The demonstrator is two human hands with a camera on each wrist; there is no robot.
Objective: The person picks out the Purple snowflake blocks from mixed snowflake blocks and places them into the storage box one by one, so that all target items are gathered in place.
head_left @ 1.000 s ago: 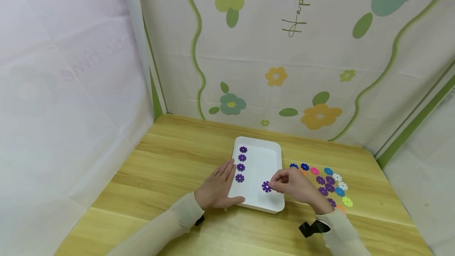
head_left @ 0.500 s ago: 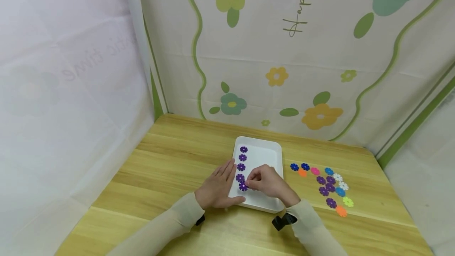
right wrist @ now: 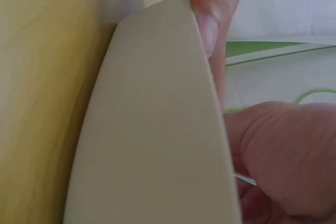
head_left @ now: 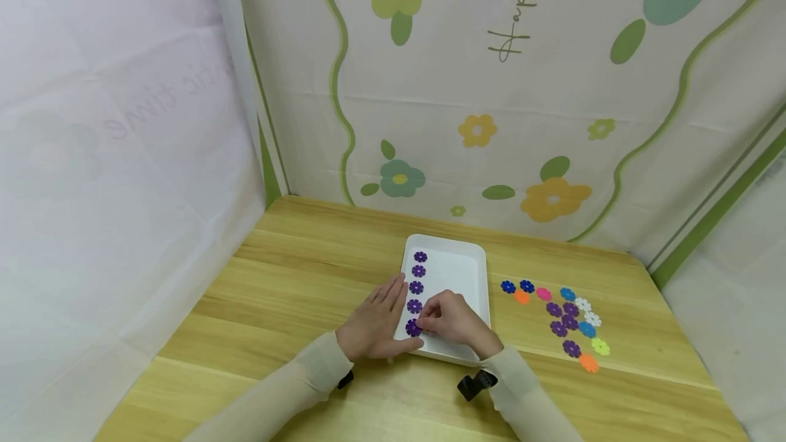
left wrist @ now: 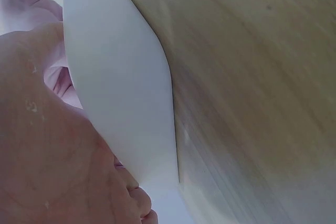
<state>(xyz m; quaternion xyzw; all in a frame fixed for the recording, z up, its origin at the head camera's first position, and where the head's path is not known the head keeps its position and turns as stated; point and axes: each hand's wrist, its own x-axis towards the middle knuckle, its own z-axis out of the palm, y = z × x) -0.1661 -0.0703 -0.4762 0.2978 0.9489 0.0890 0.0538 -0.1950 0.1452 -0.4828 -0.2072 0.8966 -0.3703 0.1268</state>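
Head view: we observe the right hand (head_left: 453, 319) pinching the edge of a purple, flower-shaped, plastic-looking disc (head_left: 412, 328) inside the white rectangular tray (head_left: 457, 268), near left corner. The left hand (head_left: 374, 322), fingers extended, rests at the tray's left rim. We note four matching purple discs (head_left: 416, 288) in line beyond.

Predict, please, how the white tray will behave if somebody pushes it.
The white tray would probably slide rather than tip, being low and broad. It looks fairly stiff, showing no sag by the left hand. The purple discs in it might shift, since they lie separately.
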